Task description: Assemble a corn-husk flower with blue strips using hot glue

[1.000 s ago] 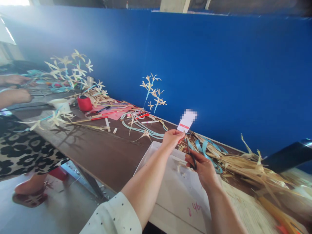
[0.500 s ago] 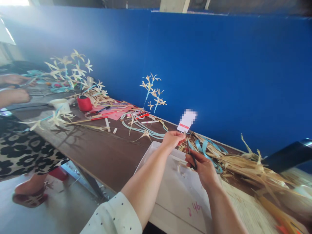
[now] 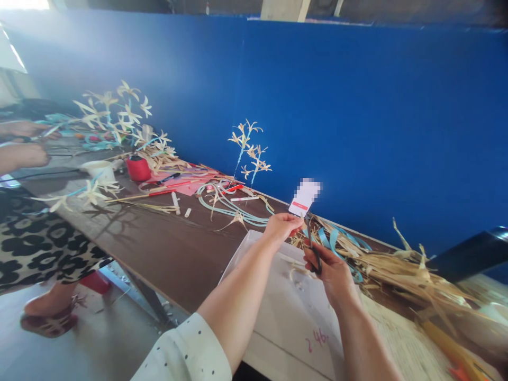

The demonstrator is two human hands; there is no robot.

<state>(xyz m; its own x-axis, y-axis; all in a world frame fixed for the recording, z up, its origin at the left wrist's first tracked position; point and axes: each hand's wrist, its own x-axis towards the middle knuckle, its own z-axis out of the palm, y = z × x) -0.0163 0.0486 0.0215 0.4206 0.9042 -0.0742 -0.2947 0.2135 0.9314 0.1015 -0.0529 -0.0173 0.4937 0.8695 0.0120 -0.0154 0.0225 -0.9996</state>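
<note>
My left hand [image 3: 281, 226] is raised over the white board [image 3: 278, 312], its fingers pinched on something thin that I cannot make out. Just to its right, my right hand [image 3: 331, 270] grips dark-handled scissors [image 3: 312, 243] whose blades point up toward the left fingertips. A small white card with a red stripe [image 3: 304, 197] stands right behind the fingertips, against the blue wall. Small straw scraps [image 3: 296, 272] lie on the board below both hands.
A heap of dried straw and blue strips [image 3: 381, 262] lies right of the board. Straw flowers [image 3: 250, 151], coiled blue cord [image 3: 226, 203], a red spool [image 3: 137, 168] and pens litter the brown table [image 3: 159, 243]. Another person in a patterned garment [image 3: 35, 238] works at far left.
My hands and the scissors have shifted very slightly; the blades sit a little closer to the left fingertips. Nothing else has moved.
</note>
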